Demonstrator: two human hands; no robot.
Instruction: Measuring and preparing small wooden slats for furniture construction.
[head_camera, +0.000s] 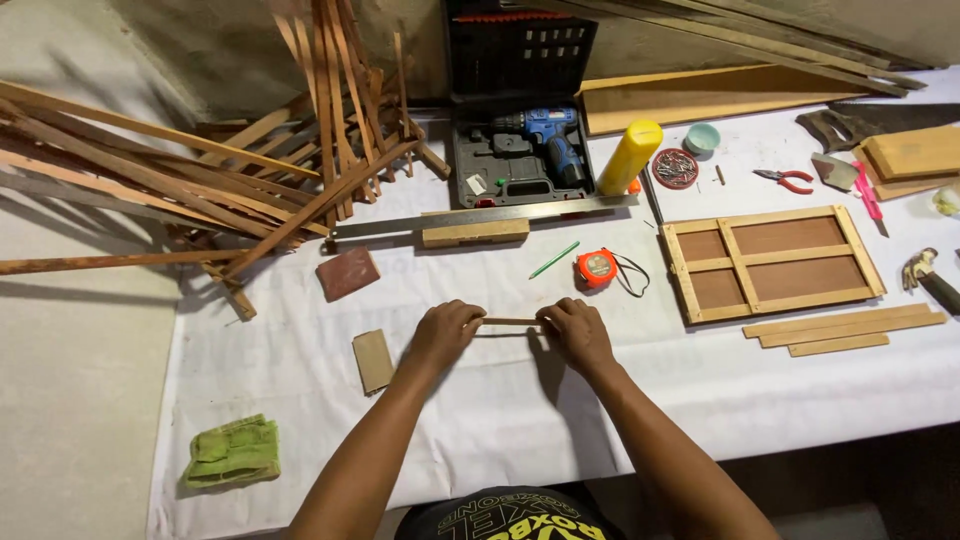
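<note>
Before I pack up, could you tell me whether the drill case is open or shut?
Open: the drill case lid stands up and the blue drill lies exposed inside.

Long counter under a white cloth, wrinkled in places, running wide to both sides of the fingers. Far beyond the fingers, a rough grey-brown wall. Left of the counter, pale floor with long shadows. Soft, even light.

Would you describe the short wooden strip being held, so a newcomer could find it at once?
Start at the white-covered table and find the orange tape measure near its middle. Just below it, the left hand and right hand each pinch one end of a short wooden strip. Unlike the longer slats lying around, it is held.
</note>
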